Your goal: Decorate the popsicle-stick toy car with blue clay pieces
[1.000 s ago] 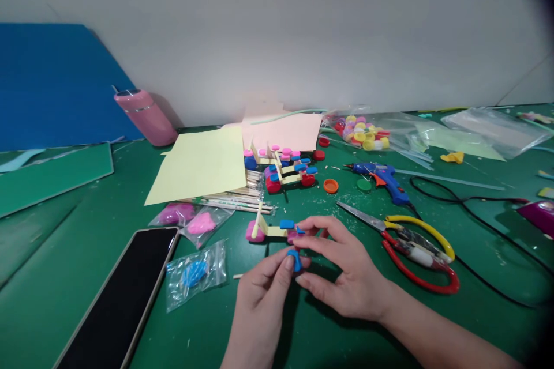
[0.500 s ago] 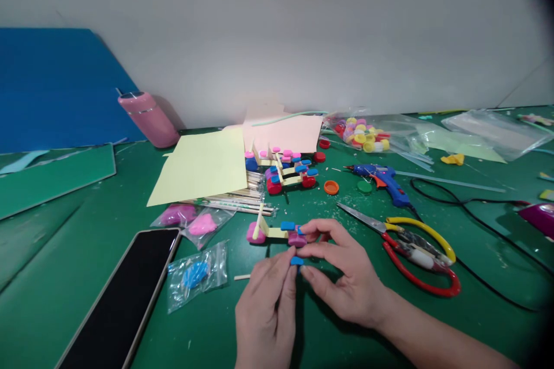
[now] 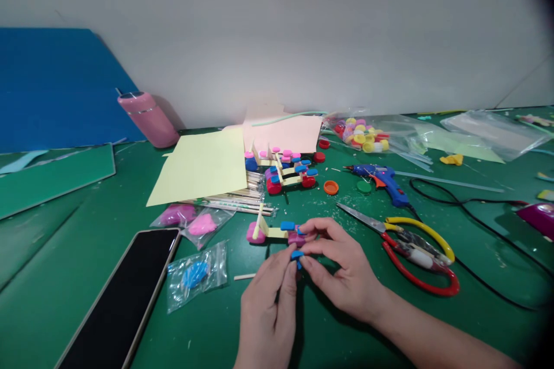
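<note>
Between the fingertips of both hands is a small piece of blue clay (image 3: 296, 255). My left hand (image 3: 272, 300) pinches it from the left, fingers pressed together. From the right, my right hand (image 3: 341, 271) has its thumb and index finger on the same piece, its other fingers reaching toward the toy car. Just beyond the fingertips stands that toy car (image 3: 274, 233), with pink bottle-cap wheels, a pale stick body, an upright stick and blue clay pads on top. My right fingers partly cover its right end. A short pale stick (image 3: 244, 277) lies by my left hand.
Scissors (image 3: 392, 236) and a blue glue gun (image 3: 383, 179) lie right. Finished toy cars (image 3: 292, 176) stand behind, near loose caps (image 3: 331, 187) and a bag of caps (image 3: 361, 135). Leftward are a phone (image 3: 125, 300), bagged blue clay (image 3: 195, 274), yellow sheet (image 3: 201, 164) and pink bottle (image 3: 151, 118).
The blue clay between my fingertips has shifted slightly upward and turned, now showing a bent shape. My right thumb has moved in against it. The toy car stays in place.
</note>
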`<action>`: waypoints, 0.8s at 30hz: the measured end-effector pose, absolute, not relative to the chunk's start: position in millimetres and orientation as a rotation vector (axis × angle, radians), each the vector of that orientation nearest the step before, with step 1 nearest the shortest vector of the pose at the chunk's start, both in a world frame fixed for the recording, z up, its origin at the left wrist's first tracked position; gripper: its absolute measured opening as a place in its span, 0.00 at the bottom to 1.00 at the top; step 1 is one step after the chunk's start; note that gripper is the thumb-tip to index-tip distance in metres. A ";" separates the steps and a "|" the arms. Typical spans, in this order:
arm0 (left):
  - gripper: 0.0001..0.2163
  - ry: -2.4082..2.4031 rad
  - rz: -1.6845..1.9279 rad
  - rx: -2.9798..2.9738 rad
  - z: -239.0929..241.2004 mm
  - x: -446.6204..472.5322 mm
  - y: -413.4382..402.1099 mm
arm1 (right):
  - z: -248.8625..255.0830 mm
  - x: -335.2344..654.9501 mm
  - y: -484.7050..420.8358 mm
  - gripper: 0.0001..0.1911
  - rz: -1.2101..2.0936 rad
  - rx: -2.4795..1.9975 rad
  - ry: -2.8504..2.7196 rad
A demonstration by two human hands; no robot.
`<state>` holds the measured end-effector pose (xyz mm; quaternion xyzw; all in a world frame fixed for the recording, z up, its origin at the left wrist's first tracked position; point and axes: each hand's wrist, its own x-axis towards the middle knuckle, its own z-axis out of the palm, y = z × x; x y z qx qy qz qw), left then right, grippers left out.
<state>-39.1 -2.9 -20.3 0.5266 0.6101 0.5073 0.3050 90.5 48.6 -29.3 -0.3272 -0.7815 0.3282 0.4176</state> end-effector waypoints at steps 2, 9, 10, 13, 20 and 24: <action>0.13 1.606 1.341 1.510 -24.9 -41.1 -3.1 | -29.6 90.1 48.8 0.07 0.836 -0.815 -1.960; 0.12 1.678 1.288 1.757 -34.5 -46.8 -6.9 | -30.8 88.4 46.4 0.07 0.889 -0.792 -1.953; 0.12 1.683 1.290 1.762 -34.6 -46.8 -6.8 | -31.0 88.2 46.1 0.07 0.892 -0.791 -1.953; 0.12 1.682 1.308 1.738 -33.7 -45.4 -6.0 | -31.7 87.6 46.2 0.07 0.891 -0.793 -1.949; 0.12 1.625 1.270 1.328 -24.3 -40.9 -6.5 | -30.1 89.6 50.2 0.07 0.868 -0.818 -1.946; 0.13 1.493 1.228 1.060 -20.6 -40.7 -4.2 | -28.5 93.2 53.8 0.07 0.864 -0.833 -1.964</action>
